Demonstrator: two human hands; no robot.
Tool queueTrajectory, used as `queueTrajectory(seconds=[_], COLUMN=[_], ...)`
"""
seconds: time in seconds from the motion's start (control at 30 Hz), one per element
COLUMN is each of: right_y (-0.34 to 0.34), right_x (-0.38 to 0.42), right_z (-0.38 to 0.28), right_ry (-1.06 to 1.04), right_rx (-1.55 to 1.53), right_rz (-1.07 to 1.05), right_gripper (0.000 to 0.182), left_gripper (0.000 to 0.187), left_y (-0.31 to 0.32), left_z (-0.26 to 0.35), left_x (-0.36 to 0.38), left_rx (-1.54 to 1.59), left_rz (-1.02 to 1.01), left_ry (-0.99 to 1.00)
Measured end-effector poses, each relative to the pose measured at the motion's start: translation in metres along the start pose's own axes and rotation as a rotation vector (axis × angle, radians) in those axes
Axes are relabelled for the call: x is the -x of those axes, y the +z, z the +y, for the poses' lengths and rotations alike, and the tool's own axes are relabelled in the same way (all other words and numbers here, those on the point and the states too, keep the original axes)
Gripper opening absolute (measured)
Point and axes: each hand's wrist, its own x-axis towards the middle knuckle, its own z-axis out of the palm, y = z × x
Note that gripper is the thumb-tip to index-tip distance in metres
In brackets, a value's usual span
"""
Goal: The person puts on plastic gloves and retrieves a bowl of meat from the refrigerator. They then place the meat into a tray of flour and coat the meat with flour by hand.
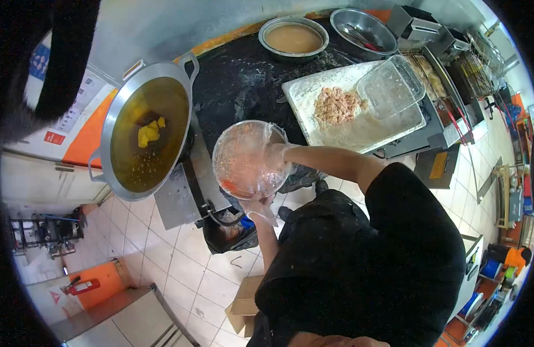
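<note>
A round metal bowl (pixel 283 134) is in front of me, with clear plastic film (pixel 242 147) stretched over most of its top. Orange-pink contents show through the film, too blurred to name. My left hand (pixel 259 207), in a clear plastic glove, holds the bowl at its near edge, fingers partly hidden beneath it. On the bowl's right side, my right hand (pixel 276 157), also gloved, closes on the edge of the film; its fingertips are partly hidden.
Left stands a large two-handled pan (pixel 106 144) of oil with yellow lumps (pixel 148 134). A white tray (pixel 301 95) holds raw meat pieces (pixel 336 105), flour and a wire basket (pixel 391 87). Behind are a bowl of cloudy liquid (pixel 293 38) and a metal bowl with utensils (pixel 364 32).
</note>
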Motion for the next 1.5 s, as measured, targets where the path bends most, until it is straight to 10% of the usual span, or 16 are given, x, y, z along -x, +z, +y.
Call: queueTrajectory(seconds=[0.3, 0.47, 0.6, 0.7, 0.87, 1.03, 1.13, 1.2, 1.27, 1.3, 1.4, 1.5], right_y=[-0.012, -0.027, -0.048, -0.006, -0.046, -0.162, -0.105, -0.081, -0.070, -0.067, 0.008, 0.083], right_x=[0.011, 0.029, 0.043, 0.055, 0.105, 0.230, 0.248, 0.265, 0.289, 0.300, 0.326, 0.357], right_z=[-0.014, -0.010, -0.004, 0.025, 0.023, 0.012, 0.070, 0.091, 0.085, 0.087, 0.107, 0.139], right_ry=[0.057, 0.240, 0.245, 0.003, -0.133, 0.236, 0.187, 0.280, 0.871, 1.120, 1.133, 1.028], right_rx=[-0.134, -0.087, -0.112, -0.177, -1.429, -1.910, -1.484, -1.791, -1.210, -0.894, -1.661, -1.514], right_rz=[-0.133, 0.343, 0.142, 0.600, 0.897, 0.777, 1.013, 0.886, 0.686, 0.557, 1.069, 0.871], right_gripper=[0.017, 0.016, 0.030, 0.037, 0.027, 0.028, 0.033, 0.036, 0.042, 0.046, 0.042, 0.044], left_gripper=[0.088, 0.083, 0.081, 0.080, 0.078, 0.060, 0.054, 0.054, 0.056, 0.056, 0.045, 0.062], left_y=[-0.011, -0.003, 0.000, 0.001, -0.010, -0.028, -0.025, -0.031, -0.034, -0.025, 0.017, 0.068], left_z=[0.005, 0.008, 0.005, 0.006, -0.007, -0.002, 0.039, 0.058, 0.071, 0.078, 0.102, 0.083], left_x=[-0.003, 0.004, 0.005, 0.004, -0.010, -0.003, 0.030, 0.041, 0.036, 0.034, 0.051, 0.045], left_rx=[-0.026, -0.076, -0.072, -0.070, -0.008, -0.069, -0.369, -0.581, -0.762, -0.725, -0.627, -0.621], left_rz=[-0.078, -0.070, -0.023, -0.057, -0.080, -0.184, -0.159, -0.143, -0.164, -0.214, -0.333, -0.822], left_ry=[0.031, 0.088, 0.084, 0.077, 0.038, -0.071, -0.218, -0.265, -0.243, -0.171, -0.062, 0.404])
